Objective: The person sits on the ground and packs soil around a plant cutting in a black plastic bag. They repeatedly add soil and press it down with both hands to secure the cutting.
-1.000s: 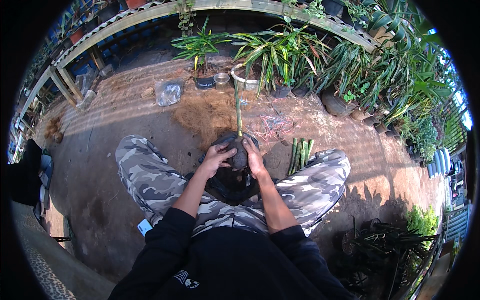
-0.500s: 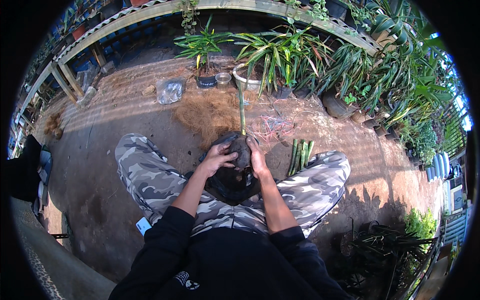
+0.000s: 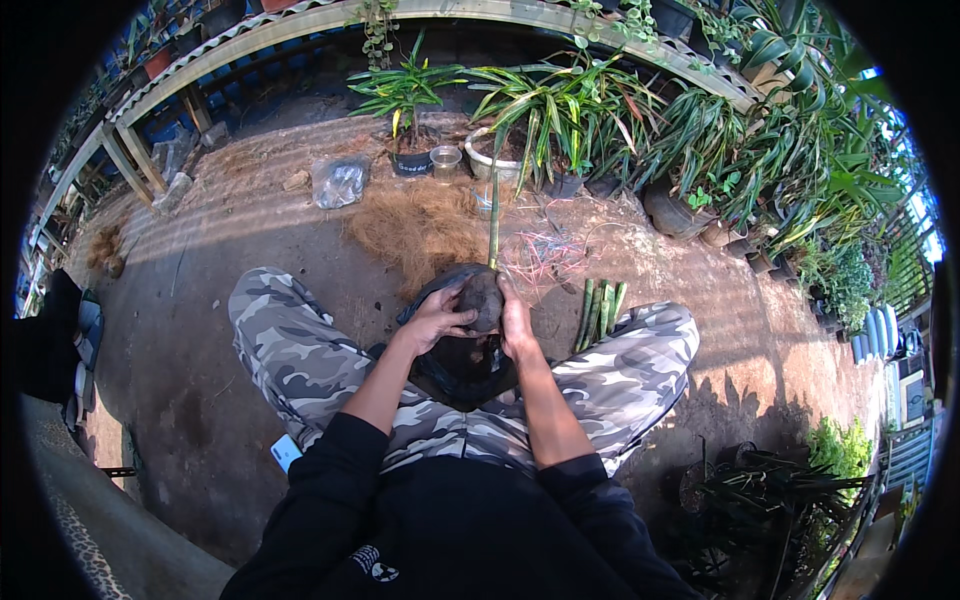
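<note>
Between my two hands sits a rounded, dark brown ball of soil (image 3: 483,302), out of whose far side a long green stem cutting (image 3: 494,225) points away from me. My left hand (image 3: 435,318) wraps the ball's left side, thumb across its near face. Against the other side my right hand (image 3: 516,320) is pressed, fingers together. Just below the ball, in my lap, a black plastic bag (image 3: 462,393) stands open with dark soil inside. Part of the bag is hidden by my hands.
Brown fibre (image 3: 415,225) lies spread ahead, with tangled pink string (image 3: 545,255) right of it. Several cut green stems (image 3: 602,312) rest by my right knee. Potted plants (image 3: 492,160) line the far side. A clear plastic bag (image 3: 340,183) and a phone (image 3: 286,452) are at left.
The soil ball has turned a little in my hands, and its stem has shifted slightly to the right. Both hands keep their hold.
</note>
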`<state>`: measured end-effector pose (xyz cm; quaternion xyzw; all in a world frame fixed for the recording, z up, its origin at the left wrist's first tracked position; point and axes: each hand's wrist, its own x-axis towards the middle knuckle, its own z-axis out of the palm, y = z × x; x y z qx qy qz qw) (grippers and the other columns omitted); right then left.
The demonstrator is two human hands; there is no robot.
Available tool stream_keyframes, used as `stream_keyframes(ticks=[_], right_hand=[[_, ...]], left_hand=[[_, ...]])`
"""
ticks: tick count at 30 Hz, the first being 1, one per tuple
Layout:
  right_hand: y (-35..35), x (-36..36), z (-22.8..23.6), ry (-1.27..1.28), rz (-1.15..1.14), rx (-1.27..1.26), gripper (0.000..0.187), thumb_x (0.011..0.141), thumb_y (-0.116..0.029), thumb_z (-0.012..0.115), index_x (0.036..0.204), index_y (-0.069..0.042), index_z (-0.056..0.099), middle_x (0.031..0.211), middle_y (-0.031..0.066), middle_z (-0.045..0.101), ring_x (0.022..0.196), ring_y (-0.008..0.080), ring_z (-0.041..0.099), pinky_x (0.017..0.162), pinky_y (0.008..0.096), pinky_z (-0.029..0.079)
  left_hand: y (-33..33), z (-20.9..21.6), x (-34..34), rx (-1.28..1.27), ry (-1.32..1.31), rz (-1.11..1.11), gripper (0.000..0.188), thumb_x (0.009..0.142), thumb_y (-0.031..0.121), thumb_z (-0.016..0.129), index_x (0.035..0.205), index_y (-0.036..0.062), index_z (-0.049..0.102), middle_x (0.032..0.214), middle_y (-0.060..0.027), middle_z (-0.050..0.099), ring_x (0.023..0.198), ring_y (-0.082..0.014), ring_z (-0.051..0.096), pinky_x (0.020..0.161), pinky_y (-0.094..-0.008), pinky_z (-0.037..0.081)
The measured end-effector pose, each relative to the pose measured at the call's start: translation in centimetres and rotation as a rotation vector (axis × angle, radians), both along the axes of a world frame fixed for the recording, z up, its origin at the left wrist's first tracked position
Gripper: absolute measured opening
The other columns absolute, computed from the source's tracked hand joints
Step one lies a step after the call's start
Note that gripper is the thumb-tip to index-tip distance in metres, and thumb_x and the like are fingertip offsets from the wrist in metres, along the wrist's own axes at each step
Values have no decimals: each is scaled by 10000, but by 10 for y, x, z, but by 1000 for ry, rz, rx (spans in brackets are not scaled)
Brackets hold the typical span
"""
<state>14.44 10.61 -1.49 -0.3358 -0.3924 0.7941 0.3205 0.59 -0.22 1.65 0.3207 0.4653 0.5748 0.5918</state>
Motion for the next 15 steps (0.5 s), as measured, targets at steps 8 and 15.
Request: stream_keyframes(ticks=[8, 15], right_hand=[[-4, -1, 11, -22, -34, 16, 559, 983, -408, 480, 1370, -6, 456, 1320, 135, 535, 1175, 222, 534, 996, 342, 416], [-14, -3, 23, -140, -90, 93, 559, 986, -415, 465, 1363, -2, 469, 1326, 153, 533, 1179, 233, 535, 1004, 340, 404]], left_hand=[[-1, 1, 1, 8, 50, 35, 699, 824, 123, 742, 1428, 64, 394, 1288, -62, 560, 1089, -160, 592, 812, -311, 560], [-3, 13, 5, -13, 129, 31, 722, 786, 157, 777, 1409, 59, 425, 1247, -52, 588, 1050, -141, 604, 823, -299, 550]])
